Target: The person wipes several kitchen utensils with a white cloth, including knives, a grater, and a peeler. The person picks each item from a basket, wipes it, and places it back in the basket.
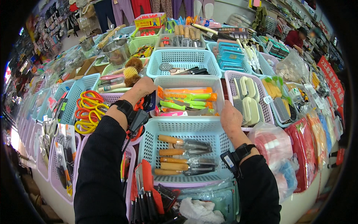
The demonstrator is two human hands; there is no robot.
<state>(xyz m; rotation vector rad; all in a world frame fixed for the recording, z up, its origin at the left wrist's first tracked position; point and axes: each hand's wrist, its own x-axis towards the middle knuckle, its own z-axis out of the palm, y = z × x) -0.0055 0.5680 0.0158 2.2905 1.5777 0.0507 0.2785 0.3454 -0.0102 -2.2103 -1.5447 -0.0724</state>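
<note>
My left hand is at the left rim of a whitish translucent plastic basket, its fingers curled and partly hidden. My right hand grips the same basket near its right front corner. Inside lie orange packets and green-handled knives. Directly in front is a light blue perforated basket holding several wooden-handled tools with dark, plastic-wrapped blades. Behind the whitish basket sits another blue basket with black-handled knives and a round metal strainer-like piece.
Yellow and red-handled scissors rise from a basket at left. Scrub brushes fill a lilac basket at right. Knives with red sheaths stand upright in front, beside a crumpled white cloth. A person is at the far right.
</note>
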